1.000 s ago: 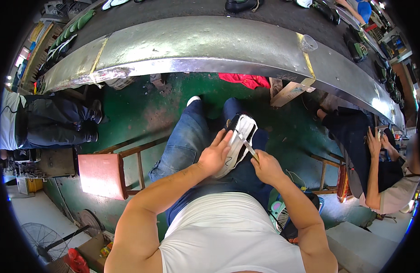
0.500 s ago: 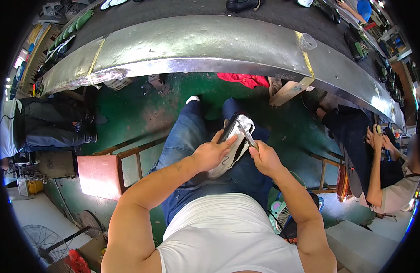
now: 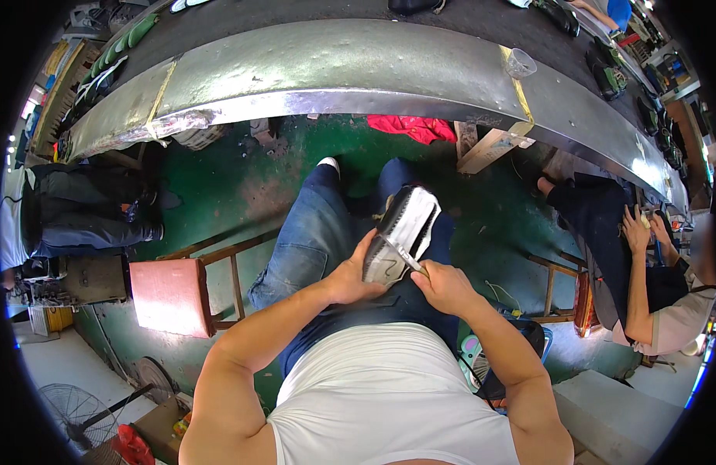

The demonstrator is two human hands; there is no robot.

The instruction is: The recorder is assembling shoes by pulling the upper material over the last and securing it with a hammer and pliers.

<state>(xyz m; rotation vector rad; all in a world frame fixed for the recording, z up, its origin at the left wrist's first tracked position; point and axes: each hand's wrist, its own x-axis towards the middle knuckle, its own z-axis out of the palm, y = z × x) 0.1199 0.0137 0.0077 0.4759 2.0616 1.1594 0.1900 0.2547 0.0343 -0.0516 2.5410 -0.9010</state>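
Over my lap is a shoe [image 3: 410,222], with a pale underside, black edges and a dark curved mark near its lower end. My left hand [image 3: 352,277] grips it along the left side, fingers wrapped on the edge and partly hidden. My right hand [image 3: 445,287] is closed round the handle of a narrow flat metal tool [image 3: 402,254] that looks like a knife or scraper. The blade lies slantwise across the shoe's lower half, tip toward its left edge. Whether it presses on the surface, I cannot tell.
A metal-edged workbench [image 3: 334,62] with a dark top carrying shoes runs ahead of me. A stool [image 3: 172,298] stands at my left and a small fan [image 3: 472,358] at my right. Another person [image 3: 652,287] sits at far right; a red cloth [image 3: 412,129] lies under the bench.
The shoe has turned to show more of its pale underside. The tool has moved from its upper part to its lower half, and my right hand has come slightly down and left.
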